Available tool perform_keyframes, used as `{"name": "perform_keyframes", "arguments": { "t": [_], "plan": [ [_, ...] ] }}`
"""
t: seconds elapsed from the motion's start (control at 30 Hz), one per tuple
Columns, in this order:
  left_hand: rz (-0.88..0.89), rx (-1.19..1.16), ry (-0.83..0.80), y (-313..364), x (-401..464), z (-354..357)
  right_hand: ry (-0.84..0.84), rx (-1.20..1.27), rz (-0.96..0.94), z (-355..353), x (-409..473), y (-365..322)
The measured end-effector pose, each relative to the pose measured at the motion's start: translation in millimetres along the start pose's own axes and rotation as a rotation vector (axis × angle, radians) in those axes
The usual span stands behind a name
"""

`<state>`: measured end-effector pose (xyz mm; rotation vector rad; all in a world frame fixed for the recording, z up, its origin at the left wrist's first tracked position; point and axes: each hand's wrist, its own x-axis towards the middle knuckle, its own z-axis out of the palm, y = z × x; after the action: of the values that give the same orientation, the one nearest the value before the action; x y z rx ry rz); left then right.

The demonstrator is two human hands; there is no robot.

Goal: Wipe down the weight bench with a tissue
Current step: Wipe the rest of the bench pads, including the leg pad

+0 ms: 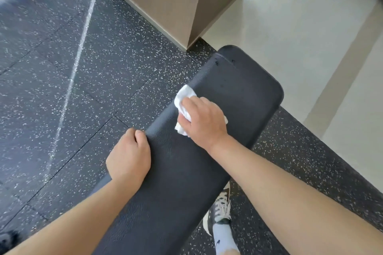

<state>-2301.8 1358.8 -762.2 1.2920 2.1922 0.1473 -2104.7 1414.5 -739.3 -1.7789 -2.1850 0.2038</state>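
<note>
**Bench pad under wipe, both hands on the pad**

The weight bench (186,172) runs diagonally through the scene, from the near left to the far right. Its black, textured pad ends in a rounded far edge, with a second dark padded part just beyond that end.

The tissue (185,97) is white and crumpled. It lies on the far half of the pad, close to the pad's left edge, with folds showing beyond the fingertips and below the palm.

The right hand (204,119) lies on top of the tissue, palm down. Its fingers are bent over the wad and hold it bunched against the pad surface; the thumb side presses the lower fold.

The left hand (129,156) rests at the left edge of the pad, nearer than the tissue. Its fingers are curled over that edge and grip it; the fingertips go down the side of the pad and are hidden.

Below the bench on the near right, a foot in a dark shoe (220,210) with white laces and a white sock stands on the floor (72,89). The floor is black rubber with white specks and tile seams. A beige column (172,0) stands at the far centre, and a pale wall (290,27) lies to the far right.
</note>
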Motion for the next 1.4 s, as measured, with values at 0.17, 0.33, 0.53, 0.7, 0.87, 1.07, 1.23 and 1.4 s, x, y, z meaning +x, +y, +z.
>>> {"name": "perform_keyframes", "arguments": {
  "t": [0.17, 0.33, 0.53, 0.7, 0.87, 1.07, 1.23, 1.4],
  "plan": [
    [0.064, -0.012, -0.092, -5, 3, -4, -0.008, 0.018, -0.314, -10, 22, 49],
    [0.097, -0.017, -0.177, 10, 14, -7, 0.028, 0.036, -0.144, -31, 28, 112],
    [0.105, -0.071, -0.188, 107, 49, 20, 0.01, -0.006, 0.05, -62, -29, 195],
    [-0.032, 0.016, -0.098, 162, 73, 46, 0.015, 0.013, 0.045, -75, -87, 227],
    [-0.09, 0.07, 0.138, 162, 61, 54, 0.104, 0.064, 0.02, -59, -59, 201],
    [-0.105, 0.112, 0.165, 170, 58, 54, 0.016, 0.159, 0.041, -22, 53, 111],
    [-0.125, 0.121, 0.187, 172, 59, 55, -0.158, 0.044, 0.049, -4, 115, 82],
    [-0.095, 0.126, 0.158, 168, 61, 56, -0.04, 0.099, 0.107, -24, 55, 119]
  ]
}}
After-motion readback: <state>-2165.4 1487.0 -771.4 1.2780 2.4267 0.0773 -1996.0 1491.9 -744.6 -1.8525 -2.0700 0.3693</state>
